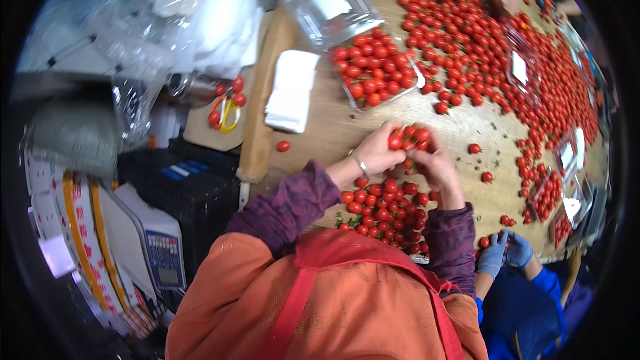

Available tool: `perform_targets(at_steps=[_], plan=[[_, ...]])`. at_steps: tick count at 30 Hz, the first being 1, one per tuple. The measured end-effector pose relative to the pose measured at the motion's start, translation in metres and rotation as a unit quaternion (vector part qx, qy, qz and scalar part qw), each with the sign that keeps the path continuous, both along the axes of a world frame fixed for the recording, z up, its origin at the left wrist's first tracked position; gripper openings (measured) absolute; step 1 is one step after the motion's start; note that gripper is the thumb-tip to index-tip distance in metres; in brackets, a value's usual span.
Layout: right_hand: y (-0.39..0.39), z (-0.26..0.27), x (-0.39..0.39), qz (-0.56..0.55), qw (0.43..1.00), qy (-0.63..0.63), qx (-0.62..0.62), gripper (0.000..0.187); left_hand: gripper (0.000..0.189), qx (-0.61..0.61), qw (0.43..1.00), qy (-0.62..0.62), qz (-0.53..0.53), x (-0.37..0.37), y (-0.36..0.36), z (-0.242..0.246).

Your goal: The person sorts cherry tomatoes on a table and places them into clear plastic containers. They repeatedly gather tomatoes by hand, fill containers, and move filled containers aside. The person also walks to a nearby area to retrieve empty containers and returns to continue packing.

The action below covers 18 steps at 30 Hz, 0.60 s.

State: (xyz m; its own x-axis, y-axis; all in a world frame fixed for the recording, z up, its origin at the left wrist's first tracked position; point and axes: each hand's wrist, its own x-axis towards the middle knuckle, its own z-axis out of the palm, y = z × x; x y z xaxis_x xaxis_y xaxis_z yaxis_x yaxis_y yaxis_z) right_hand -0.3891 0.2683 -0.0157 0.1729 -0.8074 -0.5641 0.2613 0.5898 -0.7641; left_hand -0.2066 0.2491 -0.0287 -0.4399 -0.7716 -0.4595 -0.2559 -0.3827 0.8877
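Several red cherry tomatoes (pixel 409 135) are gathered between my two hands, just above the wooden table (pixel 330 142). My left hand (pixel 376 149), with a silver bracelet at its wrist, holds them from the left. Around their right side curl the fingers of my right hand (pixel 440 162). A heap of cherry tomatoes (pixel 385 210) with some green stems lies below my hands, close to my apron. Beyond them stands a clear plastic punnet (pixel 350 96) filled with cherry tomatoes.
Clear plastic containers (pixel 332 7) and a white paper stack (pixel 292 91) lie beyond the left side. A large tomato pile (pixel 465 45) spreads right. Yellow-handled scissors (pixel 230 116) rest beyond a wooden rail (pixel 262 95). A co-worker's gloved hands (pixel 505 250) are at the right.
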Motion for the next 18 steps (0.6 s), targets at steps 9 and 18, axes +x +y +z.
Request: perform_targets(at_steps=[9, 18], plan=[[-0.122, 0.035, 0.056, -0.007, 0.983, 0.079, -0.165, 0.038, 0.058, -0.140, 0.978, -0.120, 0.101, 0.041, -0.108, 0.048], [-0.079, -0.017, -0.042, -0.103, 0.989, 0.095, -0.054, 0.023, 0.030, -0.109, 0.948, -0.004, 0.299, 0.107, -0.110, 0.016]])
